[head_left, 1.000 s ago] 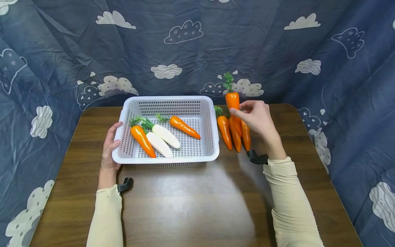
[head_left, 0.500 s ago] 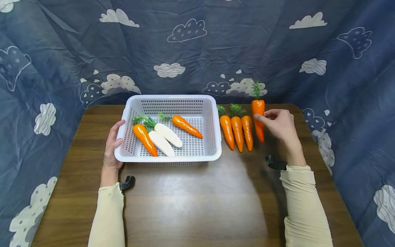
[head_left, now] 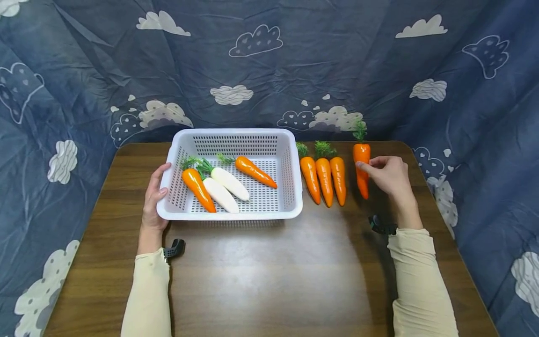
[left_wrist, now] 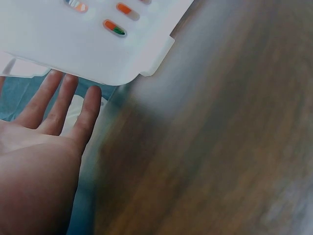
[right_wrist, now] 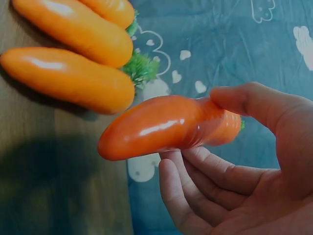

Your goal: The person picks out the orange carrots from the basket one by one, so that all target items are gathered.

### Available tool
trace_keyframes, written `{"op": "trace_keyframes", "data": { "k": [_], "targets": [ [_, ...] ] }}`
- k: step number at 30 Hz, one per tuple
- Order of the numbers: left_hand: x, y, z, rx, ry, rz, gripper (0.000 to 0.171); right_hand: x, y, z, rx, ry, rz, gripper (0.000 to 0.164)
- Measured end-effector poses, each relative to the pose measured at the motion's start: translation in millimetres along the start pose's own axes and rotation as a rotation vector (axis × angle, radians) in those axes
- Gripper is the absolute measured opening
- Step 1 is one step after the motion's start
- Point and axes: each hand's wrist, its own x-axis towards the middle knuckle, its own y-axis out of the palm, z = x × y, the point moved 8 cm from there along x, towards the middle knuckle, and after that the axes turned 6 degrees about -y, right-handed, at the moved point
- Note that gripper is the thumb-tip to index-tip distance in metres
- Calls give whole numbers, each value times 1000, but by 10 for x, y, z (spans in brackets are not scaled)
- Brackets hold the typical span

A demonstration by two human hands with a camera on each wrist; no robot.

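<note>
My right hand (head_left: 389,175) pinches an orange carrot (head_left: 362,159) with a green top between thumb and fingers. It holds this carrot upright near the table's back right; in the right wrist view the carrot (right_wrist: 151,127) lies across the fingertips. Three more carrots (head_left: 324,181) lie side by side between it and the white plastic basket (head_left: 229,216). Inside the basket are two carrots (head_left: 256,172) and two white radishes (head_left: 229,183) with green tops. My left hand (head_left: 152,203) rests against the basket's left side, its fingers straight below the rim in the left wrist view.
The brown wooden table (head_left: 269,276) ends just behind the basket and carrots. A dark blue curtain (head_left: 261,75) with white clouds hangs behind it and at both sides. Each wrist wears a small black camera (head_left: 174,249).
My right hand has moved the carrot to the right and lowered it, away from the three carrots on the table. The left hand has stayed at the basket.
</note>
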Motion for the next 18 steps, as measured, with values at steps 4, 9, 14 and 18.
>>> {"op": "trace_keyframes", "data": {
  "k": [4,9,14,18],
  "targets": [
    [-5,1,-15,-4,-2,5,66,45,41,-82,13,20,11,63],
    [-11,6,-14,2,-5,2,64,89,145,-198,8,28,34,61],
    [-3,-2,1,9,-9,-3,65,112,257,-304,-2,40,74,62],
    [-4,-4,7,9,-13,-5,66,137,311,-350,4,53,93,62]
  ]
}}
